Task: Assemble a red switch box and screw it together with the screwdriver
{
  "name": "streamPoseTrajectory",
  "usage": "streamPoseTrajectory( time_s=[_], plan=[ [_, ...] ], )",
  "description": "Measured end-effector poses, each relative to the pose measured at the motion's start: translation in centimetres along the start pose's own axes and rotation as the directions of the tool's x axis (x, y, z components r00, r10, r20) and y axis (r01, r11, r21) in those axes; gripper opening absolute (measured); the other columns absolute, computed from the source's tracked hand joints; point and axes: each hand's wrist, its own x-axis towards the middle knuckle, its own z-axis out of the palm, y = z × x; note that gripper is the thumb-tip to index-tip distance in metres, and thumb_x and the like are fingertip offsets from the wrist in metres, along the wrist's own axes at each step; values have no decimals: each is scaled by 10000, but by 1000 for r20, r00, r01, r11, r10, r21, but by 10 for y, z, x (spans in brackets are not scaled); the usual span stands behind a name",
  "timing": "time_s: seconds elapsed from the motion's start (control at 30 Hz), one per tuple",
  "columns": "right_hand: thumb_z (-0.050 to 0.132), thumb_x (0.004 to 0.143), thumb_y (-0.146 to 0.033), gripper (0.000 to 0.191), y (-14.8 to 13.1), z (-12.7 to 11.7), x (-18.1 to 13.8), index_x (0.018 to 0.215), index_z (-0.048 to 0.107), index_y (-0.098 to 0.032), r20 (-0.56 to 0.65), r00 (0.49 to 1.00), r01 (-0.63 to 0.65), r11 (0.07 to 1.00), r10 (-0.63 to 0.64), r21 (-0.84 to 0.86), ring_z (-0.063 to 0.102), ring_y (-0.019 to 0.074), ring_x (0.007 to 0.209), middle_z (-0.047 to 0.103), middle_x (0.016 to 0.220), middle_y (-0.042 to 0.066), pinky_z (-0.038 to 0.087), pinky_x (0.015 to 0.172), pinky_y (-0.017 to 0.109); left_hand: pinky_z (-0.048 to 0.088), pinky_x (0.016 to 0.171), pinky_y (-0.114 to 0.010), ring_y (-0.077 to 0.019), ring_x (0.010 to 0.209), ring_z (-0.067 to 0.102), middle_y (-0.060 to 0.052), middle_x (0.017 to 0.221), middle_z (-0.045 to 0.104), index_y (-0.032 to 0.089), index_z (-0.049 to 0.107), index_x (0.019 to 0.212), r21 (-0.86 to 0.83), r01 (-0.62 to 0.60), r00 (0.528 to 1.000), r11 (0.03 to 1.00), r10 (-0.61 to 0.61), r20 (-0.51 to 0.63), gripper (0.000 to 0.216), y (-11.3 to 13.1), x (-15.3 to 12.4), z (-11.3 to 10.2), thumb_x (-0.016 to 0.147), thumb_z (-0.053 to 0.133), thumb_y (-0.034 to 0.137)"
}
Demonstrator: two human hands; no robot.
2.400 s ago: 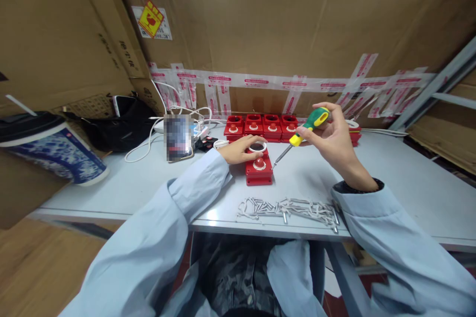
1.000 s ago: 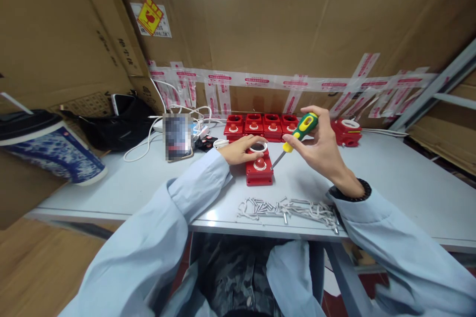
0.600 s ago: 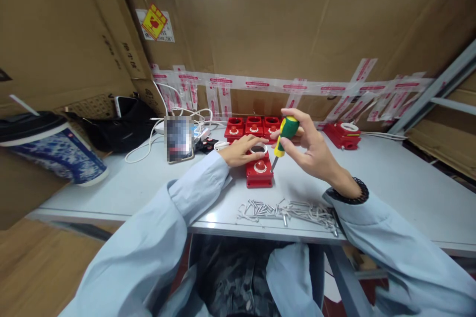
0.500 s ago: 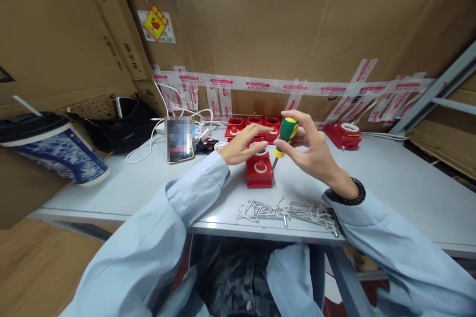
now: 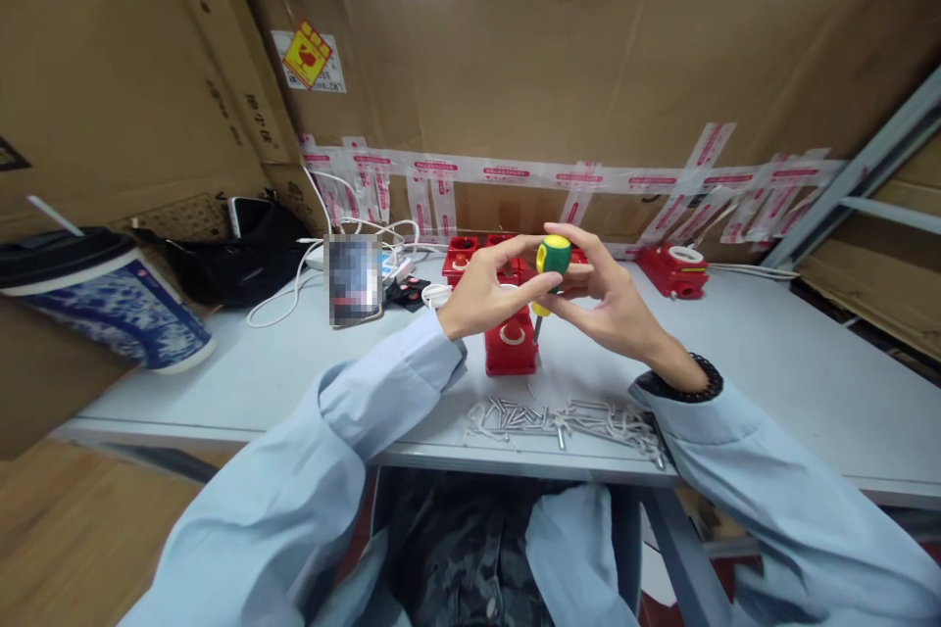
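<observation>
A red push-button box (image 5: 511,351) stands on the grey table (image 5: 735,362) in front of me. A green and yellow screwdriver (image 5: 550,266) stands nearly upright with its tip at the box's right edge. My right hand (image 5: 614,299) grips the screwdriver's handle from the right. My left hand (image 5: 489,284) is raised off the box and pinches the same handle from the left with thumb and fingers. A loose heap of silver screws (image 5: 569,416) lies near the table's front edge, below both hands.
A row of red boxes (image 5: 470,255) sits behind my hands, with one more red box (image 5: 676,269) at the right. A phone, white cables (image 5: 294,279) and a black bag (image 5: 235,250) lie at the left. A blue patterned cup (image 5: 103,299) lies sideways. Cardboard walls surround the table.
My right hand swung the screwdriver from slanted to nearly upright over the box's right edge. My left hand lifted off the box and came onto the handle.
</observation>
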Motion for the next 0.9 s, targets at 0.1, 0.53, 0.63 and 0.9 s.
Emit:
streamPoseTrajectory(
  time_s=[0.1, 0.53, 0.63, 0.9],
  plan=[
    [700, 771, -265, 685, 6, 5, 2, 1355, 346, -308, -116, 993, 5, 999, -10, -47, 628, 162, 726, 607, 837, -16, 559, 662, 316, 487, 832, -317, -180, 941, 619, -60, 1032, 648, 198, 528, 1120, 33, 48, 997, 998, -46, -61, 449, 2, 1, 5, 753, 723, 367],
    [786, 654, -328, 396, 14, 8, 3, 960, 579, -187, -117, 978, -153, 978, 170, 140, 602, 144, 680, 615, 785, -1, 538, 636, 293, 461, 852, -316, -170, 949, 587, -59, 1048, 626, 187, 576, 1086, 170, 5, 997, 985, 7, -73, 372, 10, 11, 11, 758, 711, 301],
    [794, 628, -368, 323, 17, 18, 4, 701, 554, -165, -259, 946, -206, 978, 195, -17, 534, 127, 577, 562, 628, -14, 480, 531, 271, 480, 757, -276, -133, 805, 581, -27, 920, 613, 178, 549, 1049, 165, 20, 984, 986, 10, -178, 438, 13, 13, 12, 690, 769, 299],
    [722, 734, -388, 289, 19, 5, 3, 905, 603, -188, 5, 992, -125, 958, 128, 260, 633, 159, 762, 663, 844, 24, 544, 738, 339, 492, 770, -275, -133, 822, 614, -30, 899, 662, 170, 594, 946, 177, -10, 993, 984, 31, -116, 177, 16, 14, 5, 772, 621, 186]
  ],
)
